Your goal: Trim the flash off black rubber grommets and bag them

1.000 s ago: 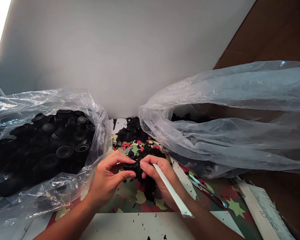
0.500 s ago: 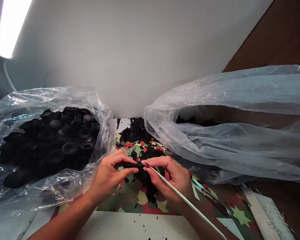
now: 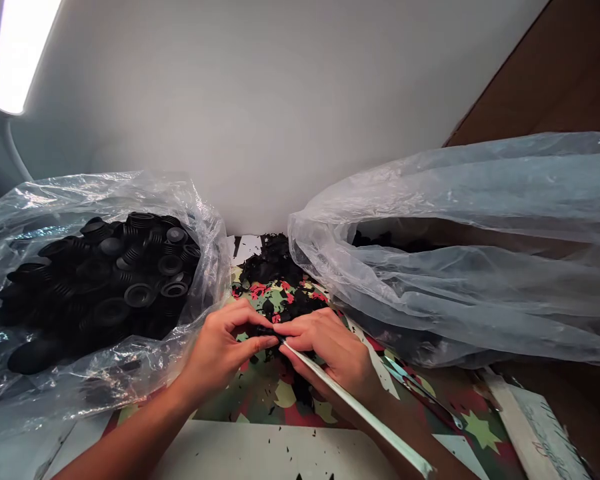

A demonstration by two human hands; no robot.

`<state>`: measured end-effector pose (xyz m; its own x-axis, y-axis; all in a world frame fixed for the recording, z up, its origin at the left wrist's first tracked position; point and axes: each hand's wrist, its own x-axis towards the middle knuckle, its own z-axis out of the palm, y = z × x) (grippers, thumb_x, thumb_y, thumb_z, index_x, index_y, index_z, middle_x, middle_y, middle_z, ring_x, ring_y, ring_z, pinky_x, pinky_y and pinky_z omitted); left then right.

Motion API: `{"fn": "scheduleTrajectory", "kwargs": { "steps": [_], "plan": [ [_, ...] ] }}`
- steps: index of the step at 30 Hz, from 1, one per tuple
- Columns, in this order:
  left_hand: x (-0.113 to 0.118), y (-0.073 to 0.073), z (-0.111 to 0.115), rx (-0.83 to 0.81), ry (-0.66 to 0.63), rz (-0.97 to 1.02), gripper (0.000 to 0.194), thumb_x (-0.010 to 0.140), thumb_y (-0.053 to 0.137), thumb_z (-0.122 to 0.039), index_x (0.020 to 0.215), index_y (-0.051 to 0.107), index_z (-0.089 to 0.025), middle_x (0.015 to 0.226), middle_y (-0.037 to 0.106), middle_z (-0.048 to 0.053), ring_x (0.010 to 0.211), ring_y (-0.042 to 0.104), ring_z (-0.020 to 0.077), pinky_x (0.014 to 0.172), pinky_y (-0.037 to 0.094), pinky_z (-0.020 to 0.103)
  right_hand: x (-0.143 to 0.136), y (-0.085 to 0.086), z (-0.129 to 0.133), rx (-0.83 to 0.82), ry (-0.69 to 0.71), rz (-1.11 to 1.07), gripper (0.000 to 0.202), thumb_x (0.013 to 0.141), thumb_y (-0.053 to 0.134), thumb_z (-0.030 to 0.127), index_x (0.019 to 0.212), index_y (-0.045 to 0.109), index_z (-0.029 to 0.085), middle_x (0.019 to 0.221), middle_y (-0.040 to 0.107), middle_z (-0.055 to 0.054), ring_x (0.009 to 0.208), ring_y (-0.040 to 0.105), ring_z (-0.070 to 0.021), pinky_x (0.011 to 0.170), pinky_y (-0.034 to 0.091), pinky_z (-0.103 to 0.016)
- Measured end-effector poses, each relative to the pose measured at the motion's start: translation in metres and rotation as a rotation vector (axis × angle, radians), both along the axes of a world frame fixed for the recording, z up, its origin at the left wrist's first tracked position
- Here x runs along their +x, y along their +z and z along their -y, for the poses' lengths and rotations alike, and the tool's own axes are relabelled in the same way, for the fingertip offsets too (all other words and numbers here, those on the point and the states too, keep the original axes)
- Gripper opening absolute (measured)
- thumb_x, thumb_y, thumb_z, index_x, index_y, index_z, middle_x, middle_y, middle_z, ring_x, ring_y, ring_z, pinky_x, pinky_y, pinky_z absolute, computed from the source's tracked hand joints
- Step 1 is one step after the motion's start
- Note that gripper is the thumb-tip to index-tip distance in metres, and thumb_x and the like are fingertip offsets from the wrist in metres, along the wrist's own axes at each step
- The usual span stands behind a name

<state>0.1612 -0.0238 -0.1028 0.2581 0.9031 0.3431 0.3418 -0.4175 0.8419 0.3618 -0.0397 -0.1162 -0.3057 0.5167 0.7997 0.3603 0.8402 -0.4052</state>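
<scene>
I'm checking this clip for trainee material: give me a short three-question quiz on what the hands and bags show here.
1. True or false: the right hand holds a long thin blade.
2. Which bag holds the round black rubber parts: A the left bag, B the right bag, C neither?
3. Fill in: the left hand pinches a small ___ piece between its fingers.

Key: 1 true; 2 A; 3 black.

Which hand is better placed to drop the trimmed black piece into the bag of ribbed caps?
Left. The left hand pinches the small black piece beside the bag of caps; the right hand holds the blade.
</scene>
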Motion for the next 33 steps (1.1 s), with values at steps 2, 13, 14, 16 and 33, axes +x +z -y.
{"fn": "scheduleTrajectory", "kwargs": {
  "steps": [2, 13, 14, 16, 33],
  "plan": [
    [0.000, 0.000, 0.000, 0.002, 0.002, -0.001, 0.009, 0.080, 0.080, -0.030, 0.077, 0.079, -0.022, 0.065, 0.061, -0.001, 0.063, 0.055, 0.0151, 0.058, 0.043, 0.026, 0.000, 0.000, -0.001, 0.010, 0.001, 0.005, 0.015, 0.094, 0.058, 0.009, 0.091, 0.064, 0.022, 0.093, 0.081, -0.006, 0.085, 0.076, -0.0184, 0.076, 0.054, -0.033],
    [0.001, 0.000, 0.000, -0.045, -0.002, -0.007, 0.004, 0.079, 0.081, -0.026, 0.078, 0.080, -0.022, 0.066, 0.062, -0.001, 0.063, 0.055, 0.0145, 0.060, 0.044, 0.026, -0.010, -0.006, 0.000, 0.145, -0.122, 0.064, 0.018, 0.097, 0.055, 0.006, 0.087, 0.059, 0.020, 0.090, 0.078, -0.006, 0.079, 0.073, -0.0173, 0.075, 0.048, -0.034],
    [0.001, 0.000, 0.001, -0.060, -0.004, 0.007, 0.003, 0.078, 0.081, -0.025, 0.077, 0.080, -0.022, 0.067, 0.062, -0.001, 0.064, 0.056, 0.0145, 0.060, 0.044, 0.025, -0.009, -0.008, -0.001, 0.148, -0.155, 0.060, 0.018, 0.097, 0.054, 0.006, 0.088, 0.060, 0.020, 0.090, 0.078, -0.007, 0.079, 0.072, -0.0177, 0.076, 0.048, -0.034],
    [0.001, 0.000, 0.002, -0.094, -0.012, 0.052, 0.003, 0.076, 0.083, -0.023, 0.076, 0.080, -0.022, 0.069, 0.064, 0.000, 0.066, 0.057, 0.0149, 0.062, 0.045, 0.026, -0.006, -0.010, -0.005, 0.113, -0.227, 0.050, 0.017, 0.097, 0.053, 0.006, 0.089, 0.060, 0.020, 0.091, 0.077, -0.008, 0.081, 0.071, -0.0191, 0.079, 0.048, -0.035],
    [0.002, 0.000, -0.004, -0.265, 0.003, 0.273, 0.012, 0.066, 0.088, -0.023, 0.076, 0.083, -0.022, 0.069, 0.065, 0.001, 0.069, 0.057, 0.0155, 0.062, 0.048, 0.024, -0.016, -0.014, -0.002, -1.172, 0.338, -0.575, 0.046, 0.091, 0.056, 0.067, 0.086, 0.053, 0.021, 0.054, 0.026, 0.013, 0.046, 0.021, -0.0079, 0.045, 0.022, -0.023]
  ]
}}
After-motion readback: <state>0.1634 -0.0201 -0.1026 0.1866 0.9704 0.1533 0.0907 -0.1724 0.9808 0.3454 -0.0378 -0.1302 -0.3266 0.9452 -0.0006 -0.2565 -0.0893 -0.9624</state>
